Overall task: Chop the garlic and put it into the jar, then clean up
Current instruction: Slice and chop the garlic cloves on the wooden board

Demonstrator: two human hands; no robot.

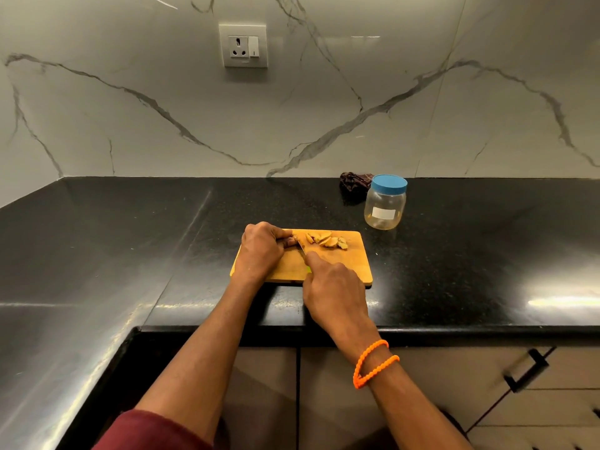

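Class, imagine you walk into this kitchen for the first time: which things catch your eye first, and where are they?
The wooden cutting board on the black counter, where the left hand holds a piece next to the cut slices while the right hand grips a knife. Behind it to the right stands a clear jar with its blue lid on.

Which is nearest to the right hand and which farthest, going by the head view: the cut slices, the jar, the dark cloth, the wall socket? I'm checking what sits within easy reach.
From the right hand:
1. Cut slices, just ahead on the cutting board.
2. Jar, lid on, beyond the board to the right.
3. Dark cloth, behind the jar against the wall.
4. Wall socket, high on the backsplash.
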